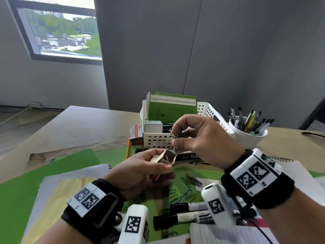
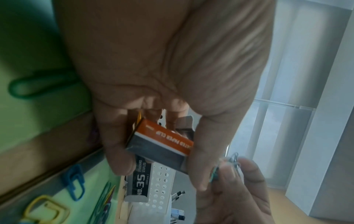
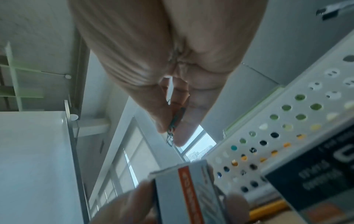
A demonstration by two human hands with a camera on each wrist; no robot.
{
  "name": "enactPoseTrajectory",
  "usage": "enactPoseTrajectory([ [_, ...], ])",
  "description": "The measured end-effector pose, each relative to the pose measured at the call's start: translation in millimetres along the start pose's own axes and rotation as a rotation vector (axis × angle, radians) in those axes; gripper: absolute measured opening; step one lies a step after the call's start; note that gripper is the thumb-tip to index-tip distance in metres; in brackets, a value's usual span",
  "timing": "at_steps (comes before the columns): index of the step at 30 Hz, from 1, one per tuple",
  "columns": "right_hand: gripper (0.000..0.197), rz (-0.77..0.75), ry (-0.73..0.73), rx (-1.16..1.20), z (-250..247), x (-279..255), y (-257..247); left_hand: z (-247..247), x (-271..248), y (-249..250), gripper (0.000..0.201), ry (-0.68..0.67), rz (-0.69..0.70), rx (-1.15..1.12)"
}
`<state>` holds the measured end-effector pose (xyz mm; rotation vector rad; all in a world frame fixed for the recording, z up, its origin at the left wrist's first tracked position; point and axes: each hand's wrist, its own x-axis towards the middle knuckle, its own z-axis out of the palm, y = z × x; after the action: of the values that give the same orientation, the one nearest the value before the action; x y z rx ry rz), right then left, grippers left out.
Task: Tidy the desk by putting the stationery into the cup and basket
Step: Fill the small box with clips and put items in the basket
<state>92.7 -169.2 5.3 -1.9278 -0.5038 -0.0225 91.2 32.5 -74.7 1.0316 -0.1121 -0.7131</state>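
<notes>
While the left hand (image 1: 140, 170) grips the open clip box (image 1: 166, 158) at frame centre, the right hand (image 1: 197, 136) pinches paper clips (image 1: 175, 136) above it; next, drop them in.

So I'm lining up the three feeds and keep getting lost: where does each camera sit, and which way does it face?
Head: worn on the head, looking forward and down at the desk; shows both forearms, the left hand holding the clip box, the right hand pinching paper clips.
Left wrist: under the left palm, looking along the fingers at the box, basket beyond.
Right wrist: under the right palm, looking along the fingers at the clips, window behind.
Shared: all three show the box.
</notes>
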Motion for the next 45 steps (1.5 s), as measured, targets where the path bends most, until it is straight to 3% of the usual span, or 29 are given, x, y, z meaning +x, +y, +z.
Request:
enactPoseTrajectory([
  [19, 0.014, -0.013, -0.055, -0.187, -4.9, -8.0, -5.0, -1.6, 3.6, -2.1, 0.060, 0.007, 0.154, -0.033],
  [21, 0.011, 0.029, -0.149, -0.296, -8.7, -8.7, -10.7, -1.7, 2.9, -1.2, 0.060, 0.004, 0.168, -0.043],
  [24, 0.011, 0.190, -0.419, -0.534, -8.9, -13.6, -14.6, -3.7, 3.4, 0.9, 0.067, 0.021, 0.203, -0.096],
  [28, 0.027, 0.315, -0.722, -1.012, 6.0, -33.2, -2.1, -5.5, 4.1, 1.8, 0.065, 0.054, 0.223, -0.151],
  [31, 0.026, 0.310, -0.761, -1.094, 8.3, -43.0, 3.1, -5.1, 4.2, 2.1, 0.065, 0.050, 0.217, -0.155],
  [45, 0.022, 0.283, -0.844, -1.021, 14.9, -45.4, 0.5, -3.6, 3.6, 2.4, 0.053, 0.081, 0.223, -0.161],
])
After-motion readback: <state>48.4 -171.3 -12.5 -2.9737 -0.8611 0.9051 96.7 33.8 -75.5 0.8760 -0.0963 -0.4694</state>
